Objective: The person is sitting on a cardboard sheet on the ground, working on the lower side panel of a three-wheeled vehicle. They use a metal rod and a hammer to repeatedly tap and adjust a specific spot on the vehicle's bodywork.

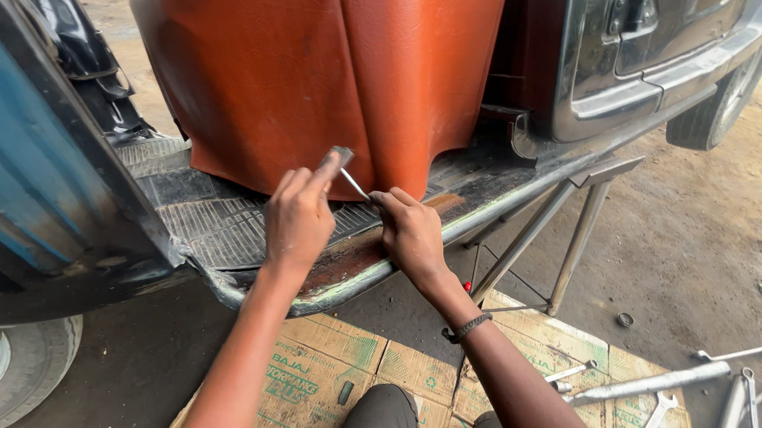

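Pinching the thin metal tool (354, 184) between both hands: left hand (299, 219) closed on its handle end, right hand (410, 232) fingertips steadying its tip, keeping it pressed low under the orange seat cover (318, 74).

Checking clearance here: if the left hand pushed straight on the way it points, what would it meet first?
Probably the orange seat cover: the left hand points up and forward with its tool right at the cover's lower edge, though depth is unclear.

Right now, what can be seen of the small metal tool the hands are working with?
The tool is a slim, silvery metal rod with a flatter, darker head at its upper end. It lies tilted, head up and to the left. The left hand pinches the head; the right hand holds the lower tip at the bottom edge of the orange-brown seat cover, above the ribbed floor mat.
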